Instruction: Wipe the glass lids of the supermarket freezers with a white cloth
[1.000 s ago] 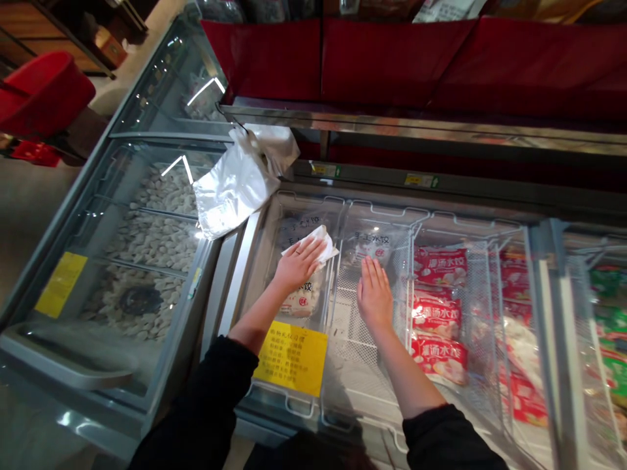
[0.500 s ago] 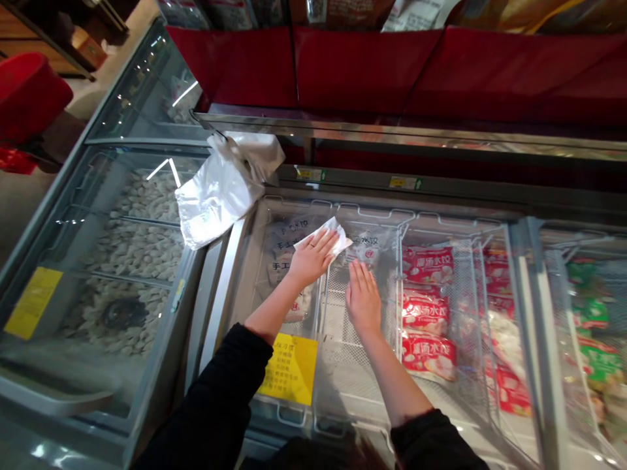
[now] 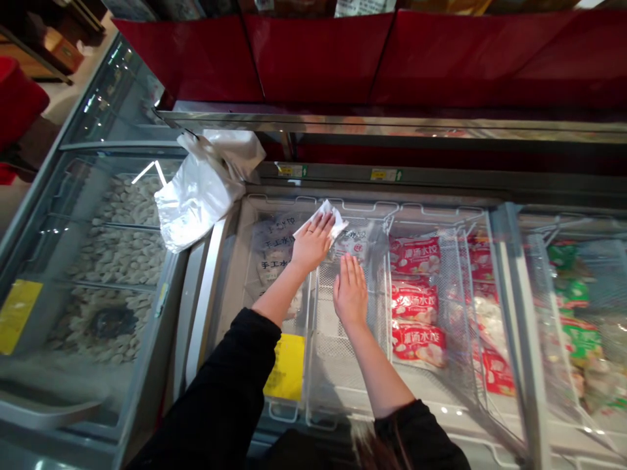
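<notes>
My left hand (image 3: 312, 243) lies flat, fingers stretched, on a crumpled white wipe (image 3: 321, 219), pressing it to the clear glass lid (image 3: 333, 385) of a freezer. My right hand (image 3: 351, 290) rests palm down, fingers straight and together, on or just over the glass to the right and nearer me; nothing shows in it. Under the lid, wire baskets (image 3: 309, 313) hold clear bags of dumplings (image 3: 274, 264) at the left and red dumpling packets (image 3: 416, 300) at the right.
White plastic bags (image 3: 200, 196) hang from the metal shelf edge (image 3: 343, 124) at the back left. A yellow notice (image 3: 285, 369) sits near the lid's front. Loose dumplings (image 3: 122, 261) fill the glass-topped freezer at left. A grey frame bar (image 3: 522, 313) stands at right.
The camera view has shifted, so the freezer appears farther left and slightly higher. My left hand and the wipe have slid slightly away from me over the glass. My right hand has barely moved.
</notes>
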`<state>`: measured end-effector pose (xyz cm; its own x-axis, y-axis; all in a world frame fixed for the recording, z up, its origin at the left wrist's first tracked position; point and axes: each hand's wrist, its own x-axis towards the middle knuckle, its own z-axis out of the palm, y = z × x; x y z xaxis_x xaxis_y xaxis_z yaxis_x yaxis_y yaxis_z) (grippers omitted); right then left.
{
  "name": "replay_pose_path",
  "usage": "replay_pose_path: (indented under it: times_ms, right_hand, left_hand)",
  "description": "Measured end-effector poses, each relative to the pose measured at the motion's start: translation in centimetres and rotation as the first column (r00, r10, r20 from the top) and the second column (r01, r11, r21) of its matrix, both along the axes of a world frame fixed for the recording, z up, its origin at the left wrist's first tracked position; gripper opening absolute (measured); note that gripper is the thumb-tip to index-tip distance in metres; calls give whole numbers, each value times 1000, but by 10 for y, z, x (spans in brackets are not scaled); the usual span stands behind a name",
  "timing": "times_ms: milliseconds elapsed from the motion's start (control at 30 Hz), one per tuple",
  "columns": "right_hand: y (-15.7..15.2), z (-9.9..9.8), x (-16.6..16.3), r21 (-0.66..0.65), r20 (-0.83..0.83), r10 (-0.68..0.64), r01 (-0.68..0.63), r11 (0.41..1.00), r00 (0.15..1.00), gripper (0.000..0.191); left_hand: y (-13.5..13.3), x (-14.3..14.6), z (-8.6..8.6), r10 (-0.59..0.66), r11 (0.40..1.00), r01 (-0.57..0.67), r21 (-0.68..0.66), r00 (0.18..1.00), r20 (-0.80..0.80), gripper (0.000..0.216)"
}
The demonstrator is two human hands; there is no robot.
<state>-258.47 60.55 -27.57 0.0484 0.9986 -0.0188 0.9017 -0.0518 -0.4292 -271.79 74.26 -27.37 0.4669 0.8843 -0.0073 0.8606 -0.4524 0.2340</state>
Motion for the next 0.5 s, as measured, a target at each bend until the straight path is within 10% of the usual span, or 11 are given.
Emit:
replay_pose_path:
  times_ms: [200,400,500]
  right_hand:
    - [-8,0,9,92,-76,-72,78,993,995,67]
    - [-15,-6,43,134,-67,-224,232,964,972,64]
    - [-15,-10,55,137,-62,-276,282,950,959,64]
  left_hand:
    - [-41,-32,6,-247,968,246,-45,969,2,58]
    - [-7,13,8,40,999,-40,-21,999,-13,58]
    - [-30,40,8,-68,997,69,-21,997,23,58]
